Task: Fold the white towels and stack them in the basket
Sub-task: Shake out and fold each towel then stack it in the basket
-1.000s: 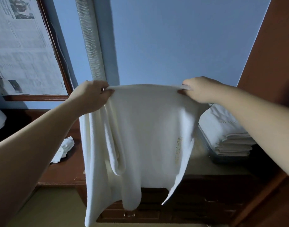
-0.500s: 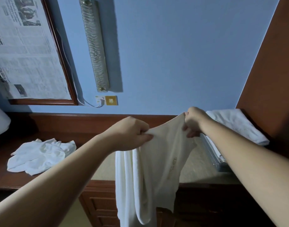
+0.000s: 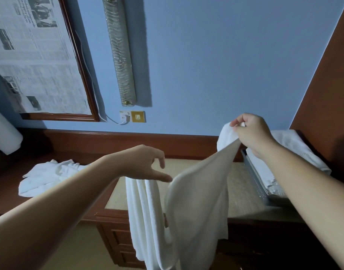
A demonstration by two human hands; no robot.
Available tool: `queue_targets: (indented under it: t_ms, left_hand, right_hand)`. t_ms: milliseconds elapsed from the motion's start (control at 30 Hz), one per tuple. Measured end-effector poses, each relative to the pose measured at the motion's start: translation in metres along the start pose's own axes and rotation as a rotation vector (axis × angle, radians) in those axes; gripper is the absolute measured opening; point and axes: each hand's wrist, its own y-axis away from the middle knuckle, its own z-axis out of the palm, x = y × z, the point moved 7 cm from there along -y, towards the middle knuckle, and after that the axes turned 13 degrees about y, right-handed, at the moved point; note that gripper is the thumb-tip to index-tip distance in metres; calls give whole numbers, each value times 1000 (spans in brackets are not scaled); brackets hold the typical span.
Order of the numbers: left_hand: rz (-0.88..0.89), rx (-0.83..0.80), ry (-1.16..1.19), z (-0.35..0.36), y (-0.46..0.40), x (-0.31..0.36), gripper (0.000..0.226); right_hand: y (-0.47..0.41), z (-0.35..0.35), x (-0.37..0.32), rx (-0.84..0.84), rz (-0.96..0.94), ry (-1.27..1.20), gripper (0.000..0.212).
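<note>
1. Fingers [image 3: 237, 121] of the right hand [image 3: 252, 134] are curled tight, pinching the top corner of the white towel [image 3: 198, 197] and holding it up in the air.
2. Left hand [image 3: 143, 164] is loose and spread, fingers relaxed, thumb [image 3: 163, 178] pointing out toward the cloth; the thumb lies right at the towel's upper fold, but I cannot tell whether it is touching.
3. Below both hands the towel hangs in 2 long drapes: 1 broad sheet falls from the right hand's pinch, and 1 narrower ribbed strip [image 3: 142, 215] drops just under the left hand. Both trail down past the front edge of the wooden counter [image 3: 116, 141].
4. Just behind and beside the right wrist sits the basket [image 3: 255, 180], grey mesh wall showing, with folded white towels [image 3: 295, 149] stacked inside it.
5. Out past the left forearm, well apart from the fingers, a crumpled white cloth [image 3: 48, 176] lies on the dark wood.
6. Further back, beyond both hands, the blue wall carries a framed newspaper [image 3: 35, 61], a long glass wall lamp [image 3: 119, 51] and a gold switch plate [image 3: 137, 116].
</note>
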Motion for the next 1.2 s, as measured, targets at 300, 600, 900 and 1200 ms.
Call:
queue_targets:
  t_ms: [300,600,900,1200]
  left_hand:
    - [-51,39,-99,-10,3,-27,30]
    - [362,486,14,-28,2,40,14]
    - [196,463,137,-19,-10,26,8]
    - [-227,631,46,-45,-2,-63,27]
  right_hand:
    - [8,14,6,-182,-4,45,55]
    - [75,67,-54,-550,-381,163,62]
    - [95,94,-53,-630,-396,132,19]
    - [28,52,16,-415,-484,1014,31]
